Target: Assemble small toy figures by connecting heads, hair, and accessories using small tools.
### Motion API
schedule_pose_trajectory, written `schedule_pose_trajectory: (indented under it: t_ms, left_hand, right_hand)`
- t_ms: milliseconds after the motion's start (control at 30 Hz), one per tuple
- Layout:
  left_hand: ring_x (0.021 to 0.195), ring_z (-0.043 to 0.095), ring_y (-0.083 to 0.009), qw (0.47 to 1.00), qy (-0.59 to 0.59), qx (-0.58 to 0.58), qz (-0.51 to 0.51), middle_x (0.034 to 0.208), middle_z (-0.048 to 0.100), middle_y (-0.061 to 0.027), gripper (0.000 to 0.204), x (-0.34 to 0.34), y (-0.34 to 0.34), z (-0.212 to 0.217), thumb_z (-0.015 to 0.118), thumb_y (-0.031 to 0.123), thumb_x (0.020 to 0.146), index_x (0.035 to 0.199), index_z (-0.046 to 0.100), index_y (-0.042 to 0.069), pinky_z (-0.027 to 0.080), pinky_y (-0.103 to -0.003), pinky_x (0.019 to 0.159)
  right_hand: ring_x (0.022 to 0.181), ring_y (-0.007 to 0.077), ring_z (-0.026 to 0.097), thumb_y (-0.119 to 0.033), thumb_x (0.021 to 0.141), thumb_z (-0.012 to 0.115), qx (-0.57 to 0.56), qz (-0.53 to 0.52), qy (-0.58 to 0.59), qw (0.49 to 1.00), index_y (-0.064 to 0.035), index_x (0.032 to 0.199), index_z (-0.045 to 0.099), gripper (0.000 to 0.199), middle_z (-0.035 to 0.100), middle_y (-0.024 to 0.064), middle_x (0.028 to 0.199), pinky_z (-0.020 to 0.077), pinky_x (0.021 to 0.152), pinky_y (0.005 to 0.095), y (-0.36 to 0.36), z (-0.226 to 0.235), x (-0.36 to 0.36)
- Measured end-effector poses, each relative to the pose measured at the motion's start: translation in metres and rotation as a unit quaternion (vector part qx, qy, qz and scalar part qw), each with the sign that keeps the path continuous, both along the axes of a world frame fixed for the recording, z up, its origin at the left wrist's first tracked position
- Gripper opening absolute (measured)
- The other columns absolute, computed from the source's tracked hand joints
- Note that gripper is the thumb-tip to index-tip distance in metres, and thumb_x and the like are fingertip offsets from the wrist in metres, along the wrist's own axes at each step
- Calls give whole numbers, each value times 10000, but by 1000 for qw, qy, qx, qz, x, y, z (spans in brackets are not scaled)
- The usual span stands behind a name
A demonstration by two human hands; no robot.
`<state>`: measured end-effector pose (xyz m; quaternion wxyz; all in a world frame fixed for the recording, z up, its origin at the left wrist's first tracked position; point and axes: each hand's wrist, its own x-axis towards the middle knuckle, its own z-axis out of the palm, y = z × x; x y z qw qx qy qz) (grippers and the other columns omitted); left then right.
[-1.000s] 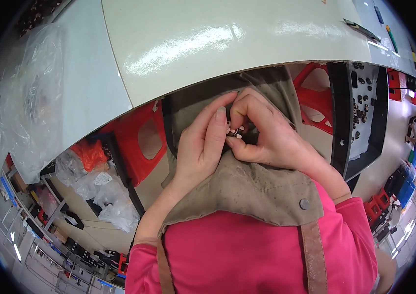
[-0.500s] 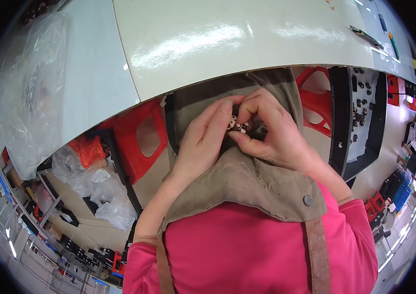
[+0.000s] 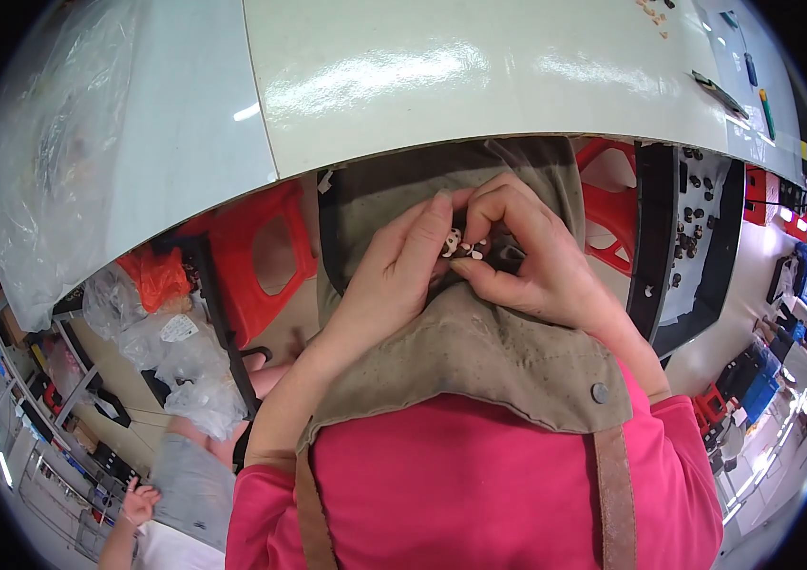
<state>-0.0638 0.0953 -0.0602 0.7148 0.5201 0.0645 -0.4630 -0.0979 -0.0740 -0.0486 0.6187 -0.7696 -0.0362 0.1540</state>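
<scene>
Over the lap of a brown-green apron, below the table edge, both hands meet around a small dark brown and cream figurine (image 3: 460, 249). My left hand (image 3: 401, 255) is closed about its left side, with the thumb straight up along it. From the right, my right hand (image 3: 534, 249) has its bent index finger and thumb at the piece, in a pinch. The fingers cover much of the figurine, and its lower parts are hard to make out.
Ahead is a pale table (image 3: 479, 104) with a dark tool (image 3: 719, 93) and small tan pieces (image 3: 653, 15). Right stands a black tray (image 3: 698, 318) of small dark pieces. Red stools (image 3: 265, 261), plastic bags (image 3: 189, 356) and another person's hand (image 3: 140, 502) are left.
Another person has come into view at the lower left. The view has shifted slightly, showing more tan pieces on the table. My hands keep nearly the same hold on the figurine.
</scene>
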Motion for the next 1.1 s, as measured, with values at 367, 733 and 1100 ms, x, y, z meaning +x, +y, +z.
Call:
schedule_pose_trajectory:
  t_ms: [367,733,1100]
  left_hand:
    - [591,322,-16,994,112,1,8,785,472,54,410,4,1,4,350,314,990,1223,508,16,267,-166,522]
    - [905,521,-86,998,-64,2,15,1000,577,-53,444,1,2,-7,352,345,996,1211,505,-11,419,-218,803]
    - [838,555,-101,992,-126,-24,20,923,588,-67,381,0,2,-13,353,275,998,1168,509,-28,443,-225,769]
  right_hand:
    - [923,212,528,19,724,661,-17,3,-25,1000,-28,898,485,252,502,113,963,442,769,290,4,-3,-1]
    - [696,113,496,-25,730,696,-86,-52,-45,994,-33,877,540,214,505,51,904,433,608,230,8,5,-2]
    - [672,90,447,-5,719,688,-29,-52,24,998,-35,830,520,203,465,26,846,382,594,220,15,4,2]
